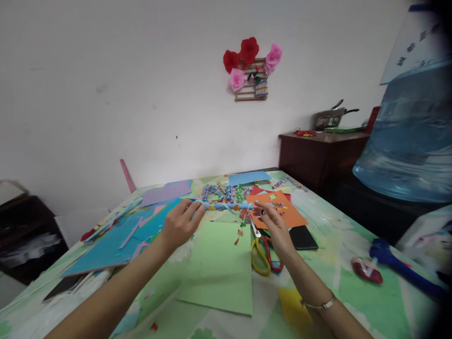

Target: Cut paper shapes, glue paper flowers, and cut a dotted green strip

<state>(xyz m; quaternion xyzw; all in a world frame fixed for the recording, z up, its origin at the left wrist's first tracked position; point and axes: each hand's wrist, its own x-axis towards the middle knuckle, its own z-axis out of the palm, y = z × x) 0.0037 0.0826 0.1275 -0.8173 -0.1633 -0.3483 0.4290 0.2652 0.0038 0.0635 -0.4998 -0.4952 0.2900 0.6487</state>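
A thin blue paper roll [228, 206] with small orange and yellow pieces on it stretches level between my two hands. My left hand [182, 221] is closed on its left end, with the fingertips bent over it. My right hand [273, 223] is at the other end, thumb and fingers around the tip. A string of small colored paper pieces [240, 232] hangs from the roll near my right hand. Below lies a light green paper sheet [221, 268]. Scissors [260, 254] with yellow and red handles lie beside my right hand.
Orange paper [294, 215] and a black phone-like slab [303, 238] lie right of center. Curled paper strips [229, 190] are at the back, blue sheets [109, 247] on the left. Toward the right are a tape dispenser [366, 270], a blue-handled object [399, 268] and a water bottle [409, 141].
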